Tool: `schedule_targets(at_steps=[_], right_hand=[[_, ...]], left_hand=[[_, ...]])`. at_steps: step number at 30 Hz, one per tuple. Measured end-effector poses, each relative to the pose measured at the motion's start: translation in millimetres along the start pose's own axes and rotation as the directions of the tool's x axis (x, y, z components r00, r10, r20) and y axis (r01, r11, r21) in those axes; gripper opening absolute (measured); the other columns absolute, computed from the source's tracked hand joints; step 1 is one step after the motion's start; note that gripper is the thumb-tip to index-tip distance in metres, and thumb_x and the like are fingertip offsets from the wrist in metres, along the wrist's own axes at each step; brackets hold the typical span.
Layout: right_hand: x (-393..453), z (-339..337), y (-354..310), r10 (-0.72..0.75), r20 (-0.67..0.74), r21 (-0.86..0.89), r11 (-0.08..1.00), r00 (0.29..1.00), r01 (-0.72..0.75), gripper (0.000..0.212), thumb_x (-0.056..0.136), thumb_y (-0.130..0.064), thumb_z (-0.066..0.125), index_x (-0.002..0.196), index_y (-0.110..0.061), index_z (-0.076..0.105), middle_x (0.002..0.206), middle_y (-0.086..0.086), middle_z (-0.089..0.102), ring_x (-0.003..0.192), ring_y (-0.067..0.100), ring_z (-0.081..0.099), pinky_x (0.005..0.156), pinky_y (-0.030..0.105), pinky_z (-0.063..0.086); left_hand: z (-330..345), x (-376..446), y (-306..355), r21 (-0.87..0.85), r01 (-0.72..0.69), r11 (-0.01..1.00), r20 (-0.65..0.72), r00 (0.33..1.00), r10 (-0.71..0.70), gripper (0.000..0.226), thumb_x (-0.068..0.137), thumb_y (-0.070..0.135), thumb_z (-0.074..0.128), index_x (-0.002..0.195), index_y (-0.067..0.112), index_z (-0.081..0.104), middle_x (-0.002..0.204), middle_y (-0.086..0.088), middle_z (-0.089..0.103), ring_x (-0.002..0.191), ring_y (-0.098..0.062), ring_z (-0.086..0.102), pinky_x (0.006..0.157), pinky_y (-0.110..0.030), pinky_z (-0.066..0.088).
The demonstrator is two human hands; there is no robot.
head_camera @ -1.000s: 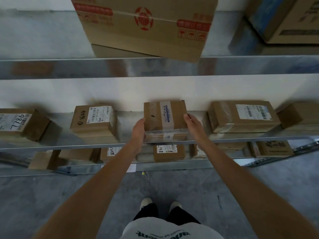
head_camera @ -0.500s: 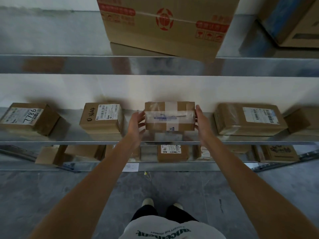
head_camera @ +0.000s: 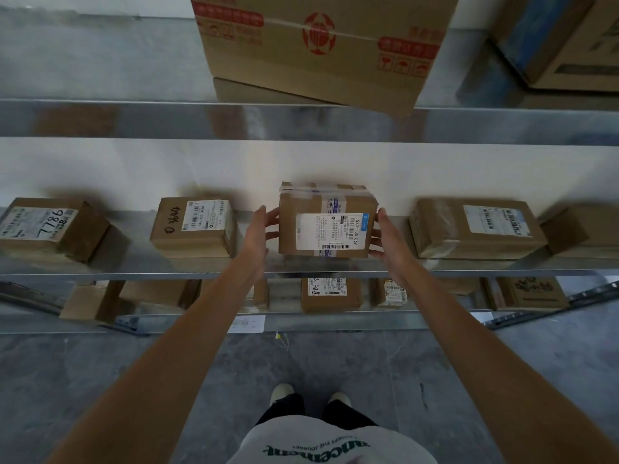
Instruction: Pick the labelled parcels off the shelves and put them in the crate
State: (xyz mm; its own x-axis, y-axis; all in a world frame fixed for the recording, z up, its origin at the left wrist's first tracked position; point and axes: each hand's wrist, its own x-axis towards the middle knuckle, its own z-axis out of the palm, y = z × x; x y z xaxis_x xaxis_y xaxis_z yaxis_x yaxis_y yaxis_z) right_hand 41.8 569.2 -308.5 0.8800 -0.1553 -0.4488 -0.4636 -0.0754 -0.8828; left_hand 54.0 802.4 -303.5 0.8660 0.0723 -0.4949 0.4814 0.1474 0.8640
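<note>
I hold a small brown parcel [head_camera: 328, 226] in front of the middle shelf [head_camera: 134, 266], tipped so its white printed label faces me. My left hand [head_camera: 258, 232] grips its left side and my right hand [head_camera: 390, 239] grips its right side, fingers wrapped onto the cardboard. The parcel is lifted off the shelf surface. No crate is in view.
More labelled parcels lie on the same shelf: two to the left [head_camera: 194, 226] [head_camera: 43, 226] and a long one to the right [head_camera: 475, 229]. Several parcels sit on the lower shelf [head_camera: 330, 293]. A big carton [head_camera: 318, 45] stands on the top shelf. Grey floor lies below.
Both hands lifted the parcel off the shelf and rolled it toward me, so the taped top turned away and the labelled face now shows. The view shifted slightly left.
</note>
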Motion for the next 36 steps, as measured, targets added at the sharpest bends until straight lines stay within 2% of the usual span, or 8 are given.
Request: schedule_targets(at_steps=[7,12,17,21,25,28,32,36], right_hand=[[-4,3,2,-0.01,-0.027,-0.007,1.0,1.0,0.01,0.049,0.101,-0.055,0.029,0.119,-0.02,0.059,0.103,0.001,0.068,0.099,0.019,0.063,0.092,0.038,0.046],[-3,7,0,0.009,-0.061,0.017,1.0,0.998,-0.008,0.047,0.101,-0.053,0.032,0.115,-0.02,0.062,0.101,0.005,0.069,0.094,0.018,0.064,0.082,0.031,0.048],[-3,11,10,0.072,-0.007,0.032,0.997,0.997,-0.072,0.041,0.101,-0.052,0.031,0.108,-0.027,0.062,0.105,0.002,0.07,0.098,0.016,0.063,0.096,0.035,0.045],[-4,20,18,0.121,0.03,0.032,0.992,0.992,-0.122,0.051,0.099,-0.055,0.034,0.125,-0.019,0.06,0.116,0.005,0.069,0.109,0.02,0.062,0.106,0.039,0.043],[-1,25,16,0.154,0.036,0.052,0.987,0.987,-0.155,0.059,0.095,-0.059,0.04,0.136,-0.018,0.052,0.134,0.008,0.059,0.12,0.025,0.056,0.108,0.04,0.043],[-3,29,24,0.165,0.025,0.093,0.982,0.986,-0.167,0.052,0.097,-0.053,0.043,0.13,-0.015,0.055,0.13,0.008,0.06,0.113,0.022,0.057,0.107,0.04,0.044],[-14,24,37,0.078,-0.128,0.066,0.995,0.989,-0.07,0.038,0.097,-0.049,0.047,0.112,-0.016,0.058,0.123,0.006,0.062,0.119,0.026,0.057,0.107,0.045,0.043],[-25,-18,45,-0.053,-0.304,0.034,0.997,0.951,0.066,0.044,0.095,-0.044,0.055,0.129,-0.016,0.057,0.122,0.002,0.06,0.117,0.02,0.056,0.104,0.039,0.042]], left_hand=[[0,-1,-6,-0.048,0.019,0.999,-0.023,1.0,-0.02,0.042,0.099,0.046,0.036,0.125,0.024,0.059,0.144,0.002,0.049,0.135,-0.016,0.04,0.119,-0.045,0.017],[-2,-2,-9,0.0,0.006,1.0,0.045,0.999,-0.006,0.046,0.1,0.045,0.035,0.131,0.018,0.057,0.13,-0.002,0.062,0.119,-0.021,0.056,0.109,-0.042,0.04],[1,-3,-14,0.05,0.089,0.995,0.05,0.995,-0.092,0.045,0.1,0.046,0.035,0.127,0.017,0.056,0.12,-0.002,0.062,0.101,-0.017,0.06,0.079,-0.029,0.052],[-3,0,-22,0.074,0.14,0.987,0.044,0.989,-0.144,0.047,0.1,0.049,0.035,0.127,0.017,0.055,0.12,-0.006,0.063,0.105,-0.022,0.06,0.102,-0.043,0.046],[-4,2,-20,0.141,0.146,0.979,0.064,0.986,-0.156,0.056,0.099,0.054,0.028,0.136,0.017,0.048,0.13,-0.008,0.059,0.115,-0.027,0.057,0.106,-0.048,0.042],[-5,18,-26,0.209,0.144,0.967,0.04,0.987,-0.155,0.073,0.086,0.068,0.025,0.143,0.024,0.04,0.145,-0.006,0.047,0.129,-0.03,0.047,0.109,-0.053,0.036],[8,7,-15,0.441,-0.151,0.885,-0.151,0.959,0.239,0.068,0.094,0.057,0.033,0.148,0.017,0.031,0.155,-0.009,0.03,0.14,-0.027,0.03,0.115,-0.048,0.027],[49,-14,-11,0.58,-0.506,0.638,0.047,0.803,0.594,0.051,0.102,0.04,0.032,0.149,0.02,0.028,0.153,-0.003,0.028,0.141,-0.021,0.029,0.117,-0.042,0.028]])
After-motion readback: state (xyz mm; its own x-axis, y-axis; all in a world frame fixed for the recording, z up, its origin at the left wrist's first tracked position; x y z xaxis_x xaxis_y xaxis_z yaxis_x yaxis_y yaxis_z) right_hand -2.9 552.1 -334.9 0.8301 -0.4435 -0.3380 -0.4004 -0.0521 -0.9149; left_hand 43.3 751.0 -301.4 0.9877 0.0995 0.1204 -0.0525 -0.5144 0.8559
